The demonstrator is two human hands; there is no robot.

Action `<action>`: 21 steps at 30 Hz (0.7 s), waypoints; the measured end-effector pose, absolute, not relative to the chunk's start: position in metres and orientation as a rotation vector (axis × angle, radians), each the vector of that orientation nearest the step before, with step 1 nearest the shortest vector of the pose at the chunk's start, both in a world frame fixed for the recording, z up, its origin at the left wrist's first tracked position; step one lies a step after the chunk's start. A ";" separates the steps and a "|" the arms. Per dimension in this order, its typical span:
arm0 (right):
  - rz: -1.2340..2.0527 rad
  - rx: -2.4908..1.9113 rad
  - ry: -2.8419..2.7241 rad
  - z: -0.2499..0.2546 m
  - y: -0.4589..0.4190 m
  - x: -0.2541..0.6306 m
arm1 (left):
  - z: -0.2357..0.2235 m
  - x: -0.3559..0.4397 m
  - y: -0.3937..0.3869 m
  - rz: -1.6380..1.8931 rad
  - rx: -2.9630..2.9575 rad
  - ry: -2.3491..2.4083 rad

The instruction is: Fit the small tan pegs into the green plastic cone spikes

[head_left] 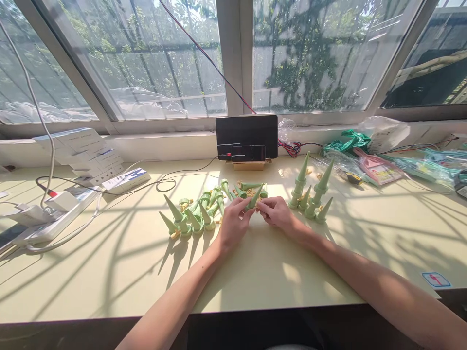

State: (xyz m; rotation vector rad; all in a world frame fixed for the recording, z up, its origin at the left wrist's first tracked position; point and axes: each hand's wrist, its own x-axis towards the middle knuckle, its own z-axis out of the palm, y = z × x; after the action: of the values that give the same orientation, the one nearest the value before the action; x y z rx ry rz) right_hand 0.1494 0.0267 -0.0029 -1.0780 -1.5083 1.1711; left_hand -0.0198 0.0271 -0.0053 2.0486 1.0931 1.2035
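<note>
A green plastic cone spike (256, 195) points up and to the right between my hands, near the middle of the table. My left hand (233, 221) is closed around its lower part. My right hand (278, 212) is pinched close to the base of the cone; what its fingertips hold is too small to make out. Behind my hands lies a loose pile of green tubes and small yellowish pieces (251, 185). To the left, several green cones (196, 221) stand or lie in a cluster. Off to the right, tall stacked green cones (320, 187) stand upright beside shorter ones.
A black tablet (246, 131) leans at the window, with a phone (248, 153) before it. White boxes (126, 180), a power strip (60, 221) and loose cables occupy the left. Plastic bags and packets (379, 167) lie at back right. The table's front edge runs below my forearms.
</note>
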 end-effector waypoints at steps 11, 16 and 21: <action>0.684 -1.080 -1.740 -0.011 0.027 0.150 | -0.005 -0.020 0.026 1.143 2.204 1.170; 0.591 -1.112 -1.763 -0.009 0.025 0.148 | -0.002 -0.018 0.024 1.114 2.222 1.165; 0.653 -1.096 -1.730 -0.006 0.024 0.144 | 0.004 -0.016 0.020 1.156 2.172 1.171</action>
State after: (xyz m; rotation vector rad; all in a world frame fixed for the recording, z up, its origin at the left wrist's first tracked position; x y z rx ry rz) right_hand 0.1445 0.0237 -0.0056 -1.0961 -1.7304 0.6527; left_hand -0.0158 0.0203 0.0043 2.1720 1.1710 1.1559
